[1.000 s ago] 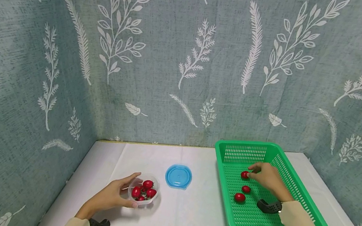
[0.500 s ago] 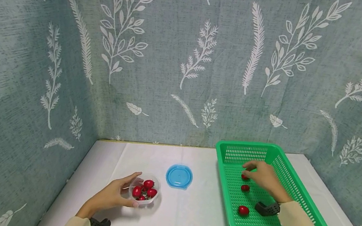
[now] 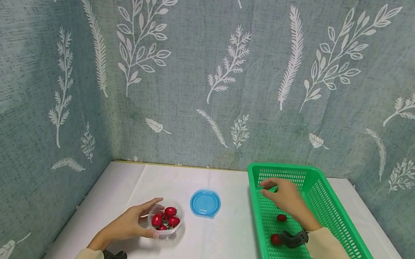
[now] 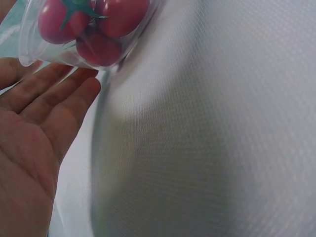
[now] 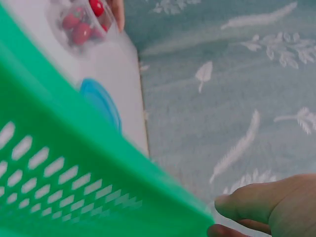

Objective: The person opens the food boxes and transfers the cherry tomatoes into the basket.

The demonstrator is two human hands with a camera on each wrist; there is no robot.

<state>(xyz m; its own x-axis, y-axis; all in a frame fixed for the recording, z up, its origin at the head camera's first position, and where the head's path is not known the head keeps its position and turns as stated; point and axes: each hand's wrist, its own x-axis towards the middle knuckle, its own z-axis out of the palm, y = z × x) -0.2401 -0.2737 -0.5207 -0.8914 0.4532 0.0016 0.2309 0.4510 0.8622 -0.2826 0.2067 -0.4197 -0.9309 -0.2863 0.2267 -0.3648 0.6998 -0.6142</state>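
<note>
My left hand (image 3: 130, 224) rests around a small clear plastic cup (image 3: 179, 216) on the table, thumb on one side and fingers on the other. Several red cherry tomatoes (image 3: 170, 211) sit inside it; a green stem shows in the left wrist view. My right hand (image 3: 283, 196) hovers over the left side of a green plastic basket (image 3: 254, 197). A gap shows between its thumb and index finger, with no tomato visible there. Two cherry tomatoes (image 3: 281, 217) lie on the basket floor, one partly behind the wrist strap. Whatever is beneath the palm is hidden.
A blue lid (image 3: 205, 203) lies on the white table (image 3: 212, 249) between cup and basket. The basket's raised rim stands between the right hand and the cup. A leaf-patterned grey-green curtain (image 3: 183, 75) encloses the back and sides.
My right hand has moved left towards the basket's wall, and the tomato under its fingers is out of sight. Another tomato has rolled nearer the basket's front. The left hand stays put.
</note>
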